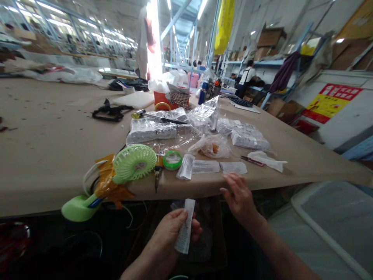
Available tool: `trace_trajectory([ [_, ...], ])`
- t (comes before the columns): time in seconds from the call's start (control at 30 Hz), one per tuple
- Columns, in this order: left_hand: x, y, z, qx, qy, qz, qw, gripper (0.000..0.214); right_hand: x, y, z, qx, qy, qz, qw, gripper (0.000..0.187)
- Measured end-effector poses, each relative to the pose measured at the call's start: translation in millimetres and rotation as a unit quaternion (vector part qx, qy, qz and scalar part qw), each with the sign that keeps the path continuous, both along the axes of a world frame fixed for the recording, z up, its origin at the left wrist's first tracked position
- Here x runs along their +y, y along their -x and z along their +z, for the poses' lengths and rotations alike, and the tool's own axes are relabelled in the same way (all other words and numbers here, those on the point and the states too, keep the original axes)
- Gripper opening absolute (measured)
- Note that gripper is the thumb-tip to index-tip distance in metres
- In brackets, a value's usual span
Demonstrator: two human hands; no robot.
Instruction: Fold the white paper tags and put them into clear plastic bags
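Below the table's front edge, my left hand (167, 235) pinches a narrow white printed label strip (185, 227) between thumb and fingers. My right hand (239, 196) is raised at the edge with fingers apart and nothing visible in it. Just beyond its fingertips lies a stack of printed white labels (233, 168). To the left of that stack are another flat label stack (205, 166) and a rolled or folded bundle of labels (185, 167). A round green tin (172, 160) with pale contents sits beside them.
A green fan (135, 163) is taped at the table edge, near a screwdriver-like tool (157, 177). Plastic-wrapped label packs (154, 130), a hammer-like tool (159, 116), a clear bag (214, 147) and pink-handled snips (252, 160) lie on the brown table (58, 155). An open box (215, 249) is below.
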State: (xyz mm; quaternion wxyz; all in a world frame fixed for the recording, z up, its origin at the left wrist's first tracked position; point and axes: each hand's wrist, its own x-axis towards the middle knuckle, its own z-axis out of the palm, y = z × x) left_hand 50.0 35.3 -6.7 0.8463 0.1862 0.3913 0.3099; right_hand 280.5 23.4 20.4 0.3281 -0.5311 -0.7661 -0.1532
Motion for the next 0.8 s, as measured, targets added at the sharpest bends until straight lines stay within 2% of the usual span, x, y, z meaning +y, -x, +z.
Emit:
trace_trajectory([
  [0.07,-1,0,-1.9,0.004,-0.008,-0.007,1.0,0.031,4,-25,-7.8,-0.073,0.003,-0.103,0.992,0.043],
  [0.1,-1,0,-2.9,0.005,-0.009,-0.009,1.0,0.03,5,-34,-12.4,-0.106,0.014,-0.125,0.986,0.042],
  [0.23,-1,-3,-5.3,0.01,-0.01,-0.003,1.0,0.029,1,-44,-23.8,-0.141,0.012,-0.109,0.984,0.031],
  [0.4,0,-3,-4.7,0.015,-0.018,-0.006,1.0,0.028,2,-51,-22.3,-0.07,-0.017,-0.08,0.994,0.021],
  [0.5,1,-3,-2.8,0.025,-0.016,-0.005,1.0,0.023,4,-56,-16.2,0.022,-0.025,-0.074,0.997,0.015],
  [0.57,1,-4,-0.1,0.042,-0.012,-0.002,0.999,0.017,3,-49,-8.1,0.076,-0.046,-0.074,0.993,0.011],
  [0.67,-1,-5,4.8,0.065,-0.013,0.002,0.998,0.018,-4,-15,5.0,0.107,-0.067,-0.008,0.992,0.015],
  [0.8,-1,-7,8.6,0.036,-0.012,0.008,0.999,0.017,-14,50,5.2,0.083,-0.004,0.187,0.979,0.018],
])
